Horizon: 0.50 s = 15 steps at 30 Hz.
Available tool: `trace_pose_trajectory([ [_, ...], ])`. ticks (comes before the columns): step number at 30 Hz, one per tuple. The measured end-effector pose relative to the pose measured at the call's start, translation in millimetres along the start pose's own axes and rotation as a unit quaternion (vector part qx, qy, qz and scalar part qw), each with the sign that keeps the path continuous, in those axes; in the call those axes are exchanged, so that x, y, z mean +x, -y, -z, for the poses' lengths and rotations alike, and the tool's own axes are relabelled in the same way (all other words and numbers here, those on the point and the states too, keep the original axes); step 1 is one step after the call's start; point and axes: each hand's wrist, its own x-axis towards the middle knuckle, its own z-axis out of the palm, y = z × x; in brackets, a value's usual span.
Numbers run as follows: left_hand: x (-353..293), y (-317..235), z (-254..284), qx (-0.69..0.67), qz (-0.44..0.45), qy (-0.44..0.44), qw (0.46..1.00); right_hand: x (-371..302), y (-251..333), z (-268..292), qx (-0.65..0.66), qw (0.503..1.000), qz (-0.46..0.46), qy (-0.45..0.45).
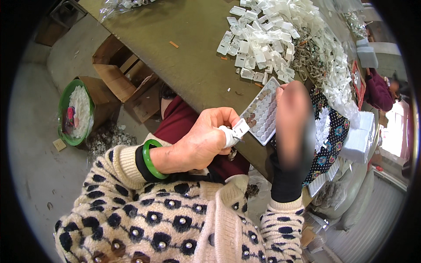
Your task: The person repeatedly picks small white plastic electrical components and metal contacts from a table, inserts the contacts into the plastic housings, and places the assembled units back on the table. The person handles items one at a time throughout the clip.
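My left hand (199,142) pinches a small white plastic case (240,127) between thumb and fingers, with a white wrap on one digit. A thin dark piece sticks out just below the case. Beyond it, a white tray (256,133) with rows of round pockets lies tilted near the table's edge. Small round discs (251,119) sit in some pockets, brownish at one side. My right hand (293,125) is over the tray's right side, its fingertips at the far right rim. Blur covers most of that hand, so its grip cannot be made out.
A large heap of translucent white plastic cases (258,41) covers the table's far right, beside tangled metallic bits (307,55). A dark patterned cloth (335,131) holds white pieces at right. On the floor at left stand a green basin (64,98) and an open cardboard box (115,81).
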Motion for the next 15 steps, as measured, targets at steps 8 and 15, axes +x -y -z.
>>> trace_pose_trajectory([
  [8,4.7,0.3,4.7,-0.058,-0.02,0.009,0.998,-1.9,-16.6,-12.7,-0.038,0.988,0.146,0.045],
  [15,5.7,-3.7,6.3,-0.012,-0.03,-0.001,0.999,-2.2,-35.0,-8.6,-0.047,0.969,0.228,0.079],
])
